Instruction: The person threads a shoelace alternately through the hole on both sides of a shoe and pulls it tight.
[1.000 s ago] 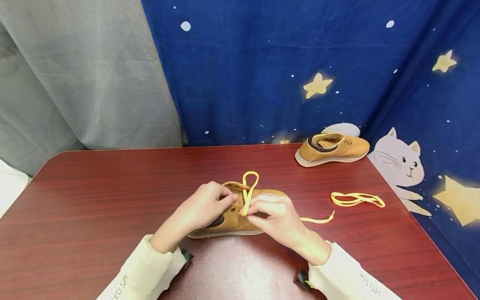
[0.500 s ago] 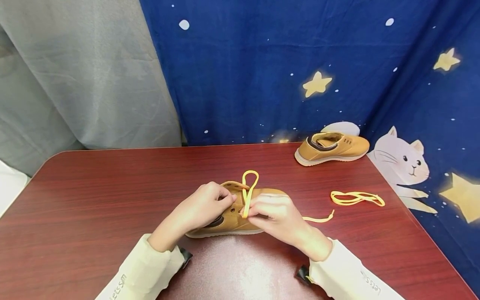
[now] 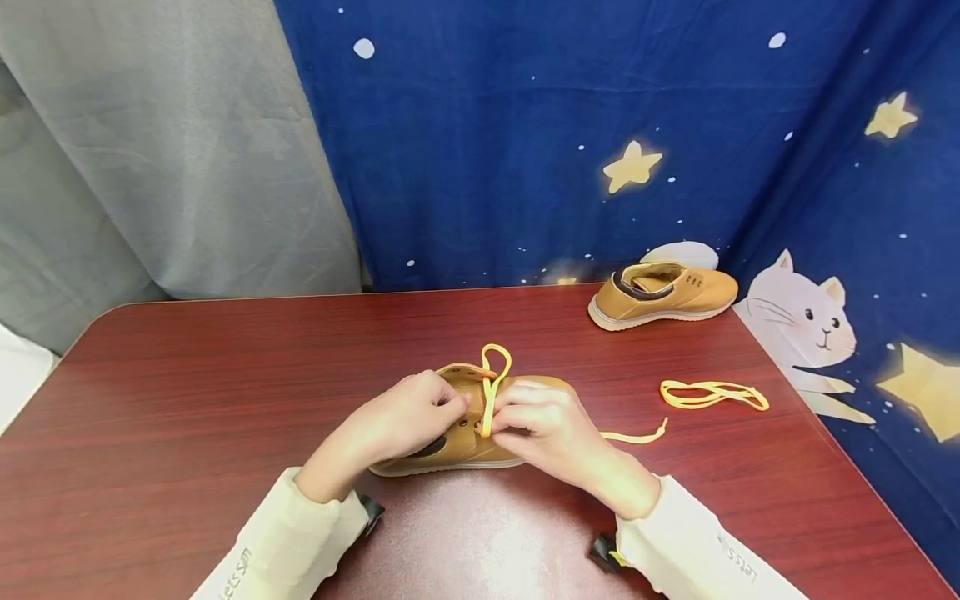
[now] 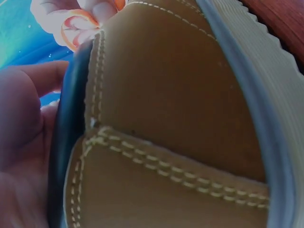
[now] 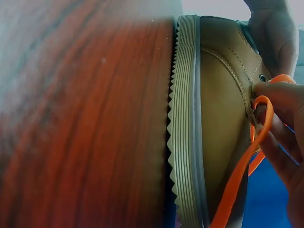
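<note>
A tan shoe lies in front of me, toe to the right, with a dark collar lining and a pale ridged sole. My left hand reaches over its opening, and the curled thumb and index finger hold the tongue; the other fingers are mostly hidden. Beside the eyelets, my right hand pinches a yellow shoelace, which looks orange in the right wrist view. A narrow loop of the lace stands up above the shoe. Its tipped end trails onto the table, right of the hand.
A second tan shoe, unlaced, stands at the table's back right edge. Nearer lies another yellow shoelace, folded into loops. The reddish-brown table backs onto a grey curtain and a blue curtain with stars.
The lace loop has leaned slightly left and its strand has shifted at the eyelets. Both hands keep their places with only small shifts of the fingers.
</note>
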{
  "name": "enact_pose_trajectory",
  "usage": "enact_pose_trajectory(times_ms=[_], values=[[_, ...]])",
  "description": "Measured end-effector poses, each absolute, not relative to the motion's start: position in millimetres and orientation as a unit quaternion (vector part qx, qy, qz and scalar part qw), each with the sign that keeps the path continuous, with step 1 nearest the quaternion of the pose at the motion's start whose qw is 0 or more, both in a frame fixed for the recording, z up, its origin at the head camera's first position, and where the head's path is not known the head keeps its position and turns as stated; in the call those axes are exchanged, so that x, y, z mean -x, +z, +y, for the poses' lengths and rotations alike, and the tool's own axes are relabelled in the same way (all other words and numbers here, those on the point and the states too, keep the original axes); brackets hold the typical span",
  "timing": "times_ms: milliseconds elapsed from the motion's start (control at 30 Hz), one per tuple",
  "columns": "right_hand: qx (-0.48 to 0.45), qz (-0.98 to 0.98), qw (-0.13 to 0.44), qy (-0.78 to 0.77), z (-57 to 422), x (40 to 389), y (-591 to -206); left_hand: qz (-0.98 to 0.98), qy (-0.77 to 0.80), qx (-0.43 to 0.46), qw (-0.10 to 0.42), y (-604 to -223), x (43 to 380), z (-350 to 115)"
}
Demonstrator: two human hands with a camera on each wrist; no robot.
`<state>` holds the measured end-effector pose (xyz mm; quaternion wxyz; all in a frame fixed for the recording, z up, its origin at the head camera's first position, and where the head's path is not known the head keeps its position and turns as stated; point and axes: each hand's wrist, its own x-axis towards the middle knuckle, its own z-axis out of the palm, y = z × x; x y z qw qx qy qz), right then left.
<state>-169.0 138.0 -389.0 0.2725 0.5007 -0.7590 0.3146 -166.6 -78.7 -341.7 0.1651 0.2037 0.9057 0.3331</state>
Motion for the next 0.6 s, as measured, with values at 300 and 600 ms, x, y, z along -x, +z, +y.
enact_pose_trajectory(times_ms=[300, 600], values=[[-0.505, -0.765, 0.272, 0.294, 140, 172, -388, 0.879, 0.379, -0.219, 0.19, -343, 167, -77], [-0.515, -0.774, 0.187, 0.318, 149, 173, -383, 0.866, 0.42, -0.204, 0.178, -343, 169, -78]])
